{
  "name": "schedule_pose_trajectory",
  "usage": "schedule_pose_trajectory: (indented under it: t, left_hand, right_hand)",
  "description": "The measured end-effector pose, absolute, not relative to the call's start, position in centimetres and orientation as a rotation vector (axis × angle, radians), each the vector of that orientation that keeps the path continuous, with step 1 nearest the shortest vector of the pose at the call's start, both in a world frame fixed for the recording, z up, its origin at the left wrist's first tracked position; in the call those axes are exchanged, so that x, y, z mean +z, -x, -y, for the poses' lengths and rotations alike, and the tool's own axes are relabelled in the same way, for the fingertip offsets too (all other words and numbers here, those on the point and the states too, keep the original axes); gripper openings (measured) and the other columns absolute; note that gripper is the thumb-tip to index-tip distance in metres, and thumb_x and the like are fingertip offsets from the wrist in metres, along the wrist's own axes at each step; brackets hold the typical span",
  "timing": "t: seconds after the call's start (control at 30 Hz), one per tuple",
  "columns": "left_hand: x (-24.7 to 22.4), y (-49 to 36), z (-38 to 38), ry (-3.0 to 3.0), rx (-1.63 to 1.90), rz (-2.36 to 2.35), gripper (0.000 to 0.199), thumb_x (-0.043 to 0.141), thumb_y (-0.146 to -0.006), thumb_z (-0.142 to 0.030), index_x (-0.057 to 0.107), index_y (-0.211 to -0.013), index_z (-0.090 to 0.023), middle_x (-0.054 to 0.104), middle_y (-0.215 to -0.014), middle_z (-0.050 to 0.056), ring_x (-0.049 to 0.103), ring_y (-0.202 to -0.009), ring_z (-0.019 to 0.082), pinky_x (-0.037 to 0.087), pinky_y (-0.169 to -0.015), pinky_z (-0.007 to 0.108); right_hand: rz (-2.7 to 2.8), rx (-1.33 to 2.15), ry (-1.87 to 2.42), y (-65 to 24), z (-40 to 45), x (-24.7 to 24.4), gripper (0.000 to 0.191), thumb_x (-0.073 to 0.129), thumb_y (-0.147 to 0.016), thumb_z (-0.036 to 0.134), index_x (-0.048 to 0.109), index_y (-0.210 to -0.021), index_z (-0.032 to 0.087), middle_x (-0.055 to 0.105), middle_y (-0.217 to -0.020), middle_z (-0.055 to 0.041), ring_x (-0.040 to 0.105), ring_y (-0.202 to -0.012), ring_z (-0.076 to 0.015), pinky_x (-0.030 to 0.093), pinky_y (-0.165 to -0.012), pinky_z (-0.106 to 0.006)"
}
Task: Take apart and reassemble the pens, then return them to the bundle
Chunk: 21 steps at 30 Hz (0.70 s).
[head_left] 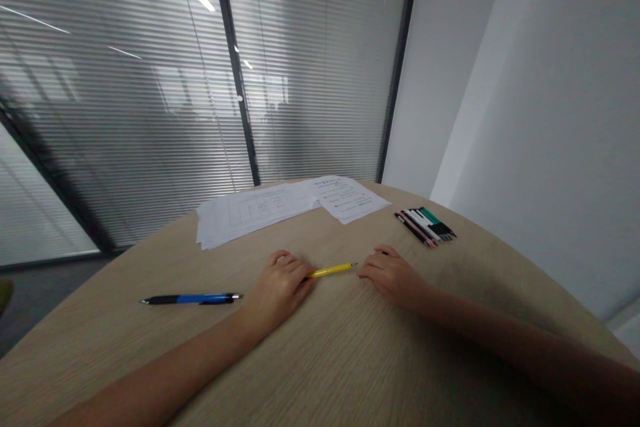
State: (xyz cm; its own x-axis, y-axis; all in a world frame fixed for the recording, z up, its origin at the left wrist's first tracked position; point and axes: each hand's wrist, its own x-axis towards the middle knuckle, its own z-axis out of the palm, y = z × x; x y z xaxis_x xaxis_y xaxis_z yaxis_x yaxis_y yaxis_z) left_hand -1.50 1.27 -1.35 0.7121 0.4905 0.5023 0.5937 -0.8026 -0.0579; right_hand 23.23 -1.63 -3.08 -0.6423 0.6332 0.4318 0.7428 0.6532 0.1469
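Observation:
My left hand (285, 280) is closed around the rear end of a slim yellow pen (331, 271). The pen points to the right, and its thin tip stops just short of my right hand (393, 275). The fingers of that hand are curled together, with a small dark bit showing at their upper edge; what they hold is mostly hidden. To the left of my left hand lies a blue and black pen (197, 299), flat on the wooden table (320, 353).
Printed paper sheets (250, 212) overlap at the table's far side, with another printed sheet (350, 199) beside them. Several pens (426, 225) in black, white, pink and green lie in a row at the right. Behind stands a glass partition with blinds (320, 67), and a white wall (540, 93) rises at the right.

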Motion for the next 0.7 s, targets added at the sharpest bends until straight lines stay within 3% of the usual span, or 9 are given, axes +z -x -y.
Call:
schedule_pose_trajectory:
  t: [0.17,0.4,0.7]
  left_hand:
    - [-1.5,1.6,-1.4,2.696,-0.708,0.861,0.013,0.046,-0.08,-0.021,0.058,-0.081,-0.017,0.061,-0.071,0.002,0.055,-0.069,0.016,0.035,-0.078,0.037]
    - [-1.3,1.6,-1.2,2.71,-0.704,0.856,0.015,0.044,-0.081,-0.021,0.058,-0.08,-0.017,0.061,-0.071,0.003,0.055,-0.068,0.016,0.035,-0.078,0.036]
    - [-1.5,1.6,-1.3,2.703,-0.706,0.85,0.014,0.044,-0.08,-0.02,0.058,-0.081,-0.017,0.062,-0.071,0.003,0.055,-0.067,0.015,0.036,-0.077,0.037]
  right_hand:
    - [2.372,-0.421,1.117,-23.3,1.5,-2.7,0.022,0.042,-0.075,0.003,0.056,-0.087,0.014,0.061,-0.079,-0.0039,0.053,-0.078,-0.0139,0.033,-0.083,-0.031]
    - [2.691,-0.541,1.187,-23.6,2.7,0.8,0.01,0.051,-0.071,0.014,0.059,-0.066,0.016,0.059,-0.073,-0.0035,0.051,-0.074,-0.0161,0.031,-0.077,-0.033]
    - [2.954,-0.449,1.313,-22.9,4.1,1.3,0.009,0.051,-0.071,0.009,0.059,-0.072,0.013,0.062,-0.073,-0.0042,0.055,-0.069,-0.0155,0.034,-0.066,-0.029]
